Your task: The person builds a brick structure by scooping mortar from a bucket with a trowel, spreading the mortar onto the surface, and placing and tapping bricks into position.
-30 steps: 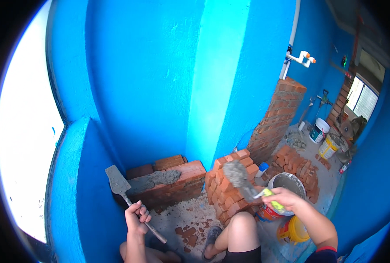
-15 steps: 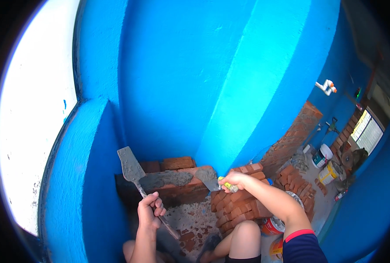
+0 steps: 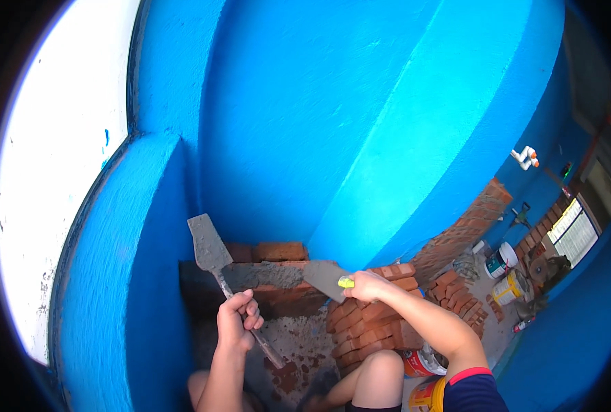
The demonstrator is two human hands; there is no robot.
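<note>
Bricklaying trowel [image 3: 324,278] at the low brick wall's [image 3: 288,302] right end

Held by its yellow-green handle [image 3: 346,282] in the tightly wrapped fingers of the right hand [image 3: 367,285]. Angled across the grey mortar's [image 3: 267,276] right end; cannot tell whether touching. Gripped likewise, in the curled fingers of the left hand [image 3: 237,323]: a mortar-smeared flat-bladed tool [image 3: 210,245]. Piled just beside the wall: red bricks [image 3: 363,323].
</note>
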